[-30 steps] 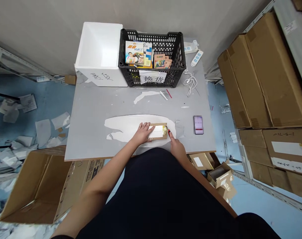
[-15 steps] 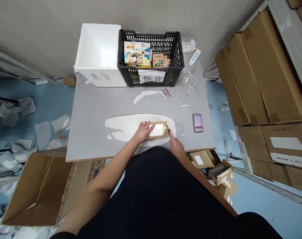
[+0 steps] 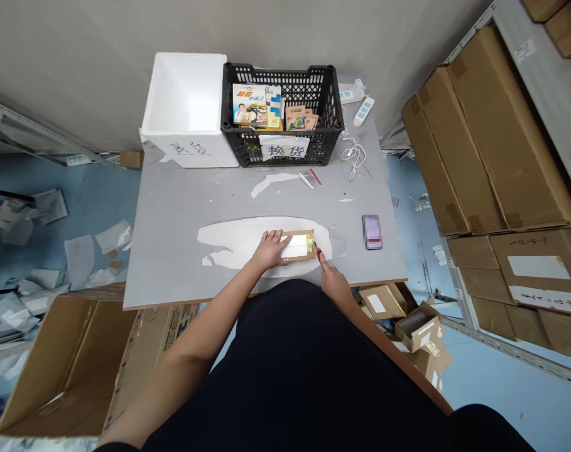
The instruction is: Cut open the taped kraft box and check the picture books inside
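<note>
A small flat cardboard box (image 3: 297,257) with a white label and shiny tape at its right end lies on a white worn patch of the table. My left hand (image 3: 269,251) holds it down by its left end, thumb across the top. In my right hand (image 3: 333,282) is a red-handled utility knife (image 3: 319,253), closed in the fingers. Its tip is at the taped right end of the box; whether the blade is in the tape I cannot tell.
Along the grey table's (image 3: 167,220) back stand a white foam box (image 3: 191,141) and a black crate (image 3: 332,119) with booklets. A phone (image 3: 372,232) and white cable (image 3: 354,154) lie right. Cartons flank the table: an open one (image 3: 94,358) left, stacked ones (image 3: 511,125) right.
My right hand and the knife have shifted very slightly toward me along the box's right end. My left hand stays on the box. The camera view has tilted a little.
</note>
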The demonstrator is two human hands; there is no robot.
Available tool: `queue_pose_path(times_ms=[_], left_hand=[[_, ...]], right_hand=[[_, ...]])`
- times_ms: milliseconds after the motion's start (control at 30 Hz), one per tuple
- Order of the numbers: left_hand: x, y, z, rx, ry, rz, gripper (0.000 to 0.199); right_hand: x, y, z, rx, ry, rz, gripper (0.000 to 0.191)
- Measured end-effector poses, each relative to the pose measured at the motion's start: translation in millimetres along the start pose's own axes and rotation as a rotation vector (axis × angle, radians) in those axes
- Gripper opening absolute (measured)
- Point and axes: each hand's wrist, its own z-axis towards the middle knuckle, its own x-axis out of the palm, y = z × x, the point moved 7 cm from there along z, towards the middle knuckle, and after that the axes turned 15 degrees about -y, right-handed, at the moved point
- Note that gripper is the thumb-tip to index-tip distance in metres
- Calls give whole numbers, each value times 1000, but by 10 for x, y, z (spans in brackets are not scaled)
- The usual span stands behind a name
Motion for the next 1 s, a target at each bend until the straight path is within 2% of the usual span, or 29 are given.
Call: queue_pose_path(times_ms=[433,533,600,733,1000], left_hand=[[7,-10,-11,1,12,24,99],[7,-3,-14,-2,9,30,99],[6,-4,-17,0,8,29,99],[2,-18,-25,9,8,34,99],[-7,-34,-31,6,23,48,96]], right_hand=[[20,-47,-141,41,58,72,64],[-10,-92,-200,36,28,137,63],[-57,-133,-210,44,-42,200,62],[-124,-199,-115,116,-160,316,59],[-56,-172,140,174,-111,475,59]])
